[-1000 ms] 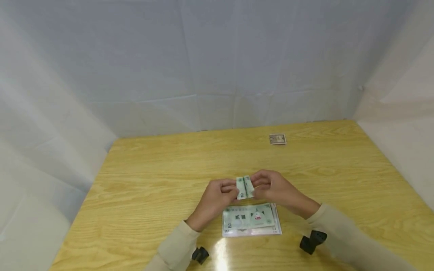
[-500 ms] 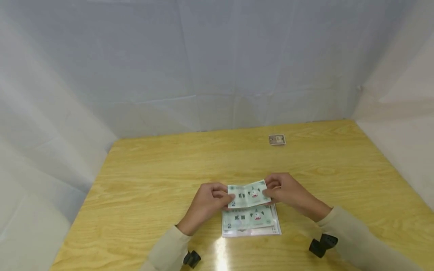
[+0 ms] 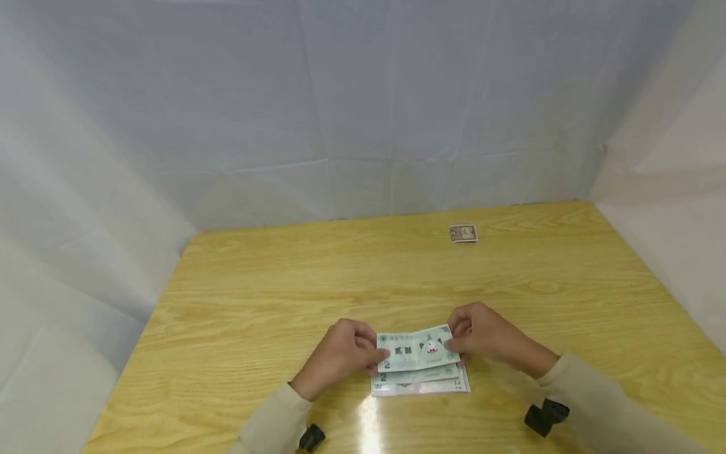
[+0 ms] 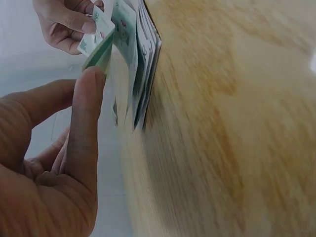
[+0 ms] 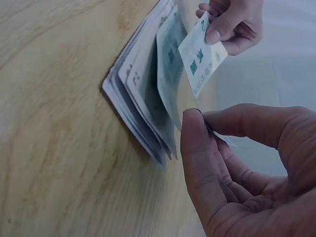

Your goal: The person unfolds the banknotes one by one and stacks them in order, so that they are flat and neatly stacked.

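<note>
Both hands hold one pale green banknote (image 3: 416, 349) marked 2, creased down its middle. My left hand (image 3: 347, 348) pinches its left end between thumb and fingers, while my right hand (image 3: 478, 333) pinches the right end. In the wrist views the note is raised above a stack of banknotes (image 5: 126, 81) lying on the table. Another green banknote (image 5: 169, 61) is uppermost on that stack, its edge curling up. Paler notes (image 3: 420, 388) show beneath it, and the held note covers much of the pile in the head view.
A small folded brown banknote (image 3: 464, 233) lies near the back edge of the wooden table (image 3: 272, 284). White cloth (image 3: 363, 113) hangs behind the table and along both sides. Black wrist devices (image 3: 547, 416) sit under the sleeves.
The green banknote was folded a second ago and is now spread wide between both hands. My hands have moved apart, then down toward the stack, bringing the note over it.
</note>
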Tool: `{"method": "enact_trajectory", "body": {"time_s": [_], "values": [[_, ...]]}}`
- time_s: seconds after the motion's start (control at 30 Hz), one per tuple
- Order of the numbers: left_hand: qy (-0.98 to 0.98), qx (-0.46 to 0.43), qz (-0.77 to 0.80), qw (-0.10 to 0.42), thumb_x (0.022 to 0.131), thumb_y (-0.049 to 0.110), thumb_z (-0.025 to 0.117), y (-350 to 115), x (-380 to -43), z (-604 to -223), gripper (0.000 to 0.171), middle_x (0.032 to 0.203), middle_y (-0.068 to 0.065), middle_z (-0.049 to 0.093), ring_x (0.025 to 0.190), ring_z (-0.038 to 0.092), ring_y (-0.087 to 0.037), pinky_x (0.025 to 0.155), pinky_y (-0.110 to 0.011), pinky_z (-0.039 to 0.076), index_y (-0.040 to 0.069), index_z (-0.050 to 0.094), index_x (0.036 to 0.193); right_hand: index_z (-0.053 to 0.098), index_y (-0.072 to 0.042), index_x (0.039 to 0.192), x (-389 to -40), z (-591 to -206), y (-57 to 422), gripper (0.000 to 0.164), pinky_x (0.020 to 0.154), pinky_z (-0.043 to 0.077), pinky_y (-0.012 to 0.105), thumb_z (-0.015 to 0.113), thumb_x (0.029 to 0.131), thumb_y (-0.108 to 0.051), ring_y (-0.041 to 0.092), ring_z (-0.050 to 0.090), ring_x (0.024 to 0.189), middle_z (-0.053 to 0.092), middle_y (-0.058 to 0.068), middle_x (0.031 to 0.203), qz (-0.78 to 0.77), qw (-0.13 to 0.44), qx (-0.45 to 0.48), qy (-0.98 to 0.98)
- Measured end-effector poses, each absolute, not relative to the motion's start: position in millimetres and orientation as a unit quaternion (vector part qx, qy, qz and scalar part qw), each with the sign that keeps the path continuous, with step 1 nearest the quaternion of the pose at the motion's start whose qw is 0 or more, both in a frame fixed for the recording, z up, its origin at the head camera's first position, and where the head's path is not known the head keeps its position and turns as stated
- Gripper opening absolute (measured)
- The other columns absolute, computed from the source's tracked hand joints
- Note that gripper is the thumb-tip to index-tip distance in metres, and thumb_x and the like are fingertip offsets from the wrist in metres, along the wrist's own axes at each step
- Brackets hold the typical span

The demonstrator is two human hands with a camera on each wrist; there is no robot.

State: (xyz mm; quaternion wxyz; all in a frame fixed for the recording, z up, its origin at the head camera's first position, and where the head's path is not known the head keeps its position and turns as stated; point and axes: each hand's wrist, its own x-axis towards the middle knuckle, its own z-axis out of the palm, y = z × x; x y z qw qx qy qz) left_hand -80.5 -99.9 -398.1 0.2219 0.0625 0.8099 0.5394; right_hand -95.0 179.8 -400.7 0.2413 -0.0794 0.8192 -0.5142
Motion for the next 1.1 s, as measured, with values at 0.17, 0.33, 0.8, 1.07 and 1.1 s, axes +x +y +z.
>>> {"method": "enact_trajectory", "body": {"time_s": [0.17,0.33,0.8,1.07,1.1], "values": [[0.833,0.068,0.493,0.242,0.086,0.007,0.081,-98.7,-80.4,-401.2,0.014,0.07,-0.008,0.07,0.059,0.069,-0.02,0.058,-0.034,0.062,0.002,0.069,0.082,0.064,0.005,0.098,-91.8,-404.8,179.1,0.018,0.059,0.061,0.038,0.076,0.085,0.002,0.02,0.065,0.063,0.064,0.011,0.08,-0.495,0.258,-0.084,0.825],[0.86,0.086,0.448,0.229,0.084,0.008,0.083,-97.1,-80.2,-403.2,0.017,0.068,-0.004,0.068,0.057,0.067,-0.017,0.053,-0.029,0.059,0.004,0.067,0.078,0.064,0.005,0.098,-90.3,-409.7,179.1,0.02,0.057,0.059,0.035,0.077,0.084,0.002,0.019,0.065,0.061,0.064,0.008,0.075,-0.477,0.26,-0.094,0.834],[0.915,0.139,0.34,0.166,0.08,0.02,0.087,-97.6,-78.2,-408.2,0.032,0.049,0.007,0.056,0.042,0.048,-0.006,0.04,-0.019,0.037,0.014,0.062,0.06,0.06,-0.001,0.097,-89.1,-417.7,179.8,0.03,0.048,0.053,0.031,0.085,0.08,-0.005,0.018,0.06,0.051,0.064,0.004,0.066,-0.423,0.235,-0.123,0.866],[0.92,0.149,0.329,0.153,0.08,0.02,0.088,-97.6,-78.3,-409.1,0.033,0.048,0.008,0.056,0.041,0.046,-0.005,0.039,-0.017,0.034,0.015,0.062,0.059,0.058,-0.002,0.103,-88.1,-416.0,179.7,0.038,0.049,0.054,0.033,0.086,0.079,-0.006,0.02,0.061,0.053,0.061,0.006,0.071,-0.413,0.228,-0.113,0.875],[0.92,0.148,0.33,0.153,0.08,0.02,0.088,-97.4,-78.1,-408.9,0.034,0.049,0.008,0.056,0.041,0.046,-0.005,0.039,-0.017,0.034,0.015,0.061,0.059,0.057,-0.002,0.103,-88.1,-416.0,179.8,0.038,0.049,0.054,0.033,0.087,0.079,-0.006,0.02,0.06,0.053,0.061,0.006,0.071,-0.412,0.228,-0.113,0.875]]}}
